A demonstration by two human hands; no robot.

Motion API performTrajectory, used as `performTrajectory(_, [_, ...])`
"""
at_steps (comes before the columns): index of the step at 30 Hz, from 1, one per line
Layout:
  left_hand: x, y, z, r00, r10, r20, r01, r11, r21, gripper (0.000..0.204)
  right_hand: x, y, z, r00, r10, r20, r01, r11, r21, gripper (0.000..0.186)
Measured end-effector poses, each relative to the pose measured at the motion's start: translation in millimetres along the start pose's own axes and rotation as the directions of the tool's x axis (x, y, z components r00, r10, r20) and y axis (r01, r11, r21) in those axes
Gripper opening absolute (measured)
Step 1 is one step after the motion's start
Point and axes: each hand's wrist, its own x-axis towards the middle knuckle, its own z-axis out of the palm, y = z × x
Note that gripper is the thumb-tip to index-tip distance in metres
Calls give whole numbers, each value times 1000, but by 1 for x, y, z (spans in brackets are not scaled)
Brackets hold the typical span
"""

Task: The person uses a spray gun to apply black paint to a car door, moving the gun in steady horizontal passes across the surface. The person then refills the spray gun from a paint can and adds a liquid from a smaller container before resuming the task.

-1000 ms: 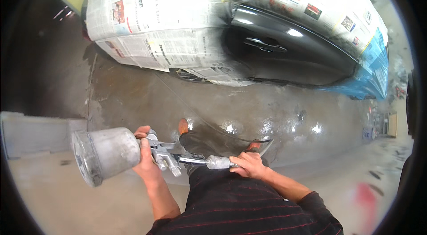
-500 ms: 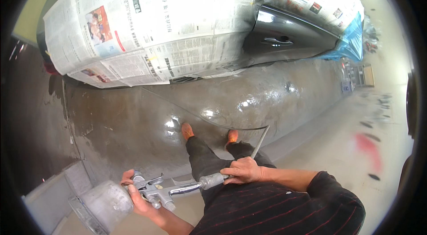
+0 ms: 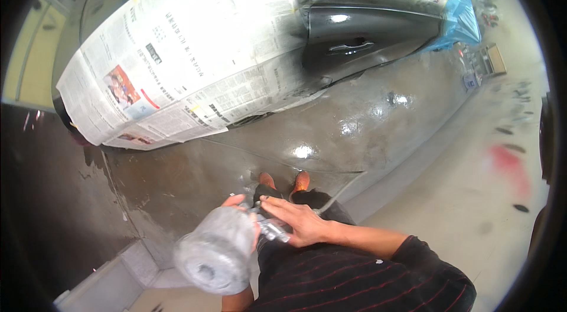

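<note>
A spray gun (image 3: 273, 228) with a large, paint-smeared grey cup (image 3: 215, 247) is held in front of my body, the cup tipped toward the left. My left hand (image 3: 234, 200) is closed round the gun beside the cup, which hides most of the palm. My right hand (image 3: 300, 221) lies over the gun's metal body, its fingers long and close together on it; the thumb is hardly visible. A thin air hose (image 3: 342, 190) runs from near my right hand to the floor. Ahead is a glossy dark car door (image 3: 378, 25) with a chrome handle (image 3: 351, 47).
Newspaper sheets (image 3: 207, 28) mask the car around the door. Blue plastic film (image 3: 463, 14) covers its right end. The brown floor (image 3: 348, 117) looks wet and shiny. A pale wall with a red paint smear (image 3: 509, 165) stands right; small containers (image 3: 471, 79) sit by it.
The gun and cup have swung rightward, closer to my body. My right hand has shifted from the hose end of the handle to the gun's body. The view has turned, and my feet are closer together.
</note>
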Motion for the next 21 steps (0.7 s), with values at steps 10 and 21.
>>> performTrajectory(10, [125,-2,51,851,-34,524,153,971,-185,44,27,45,17,819,436,-372,-417,899,134,67])
performTrajectory(21, [228,12,33,661,393,639,-585,803,110,94,101,50,44,574,677,-461,466,193,863,62])
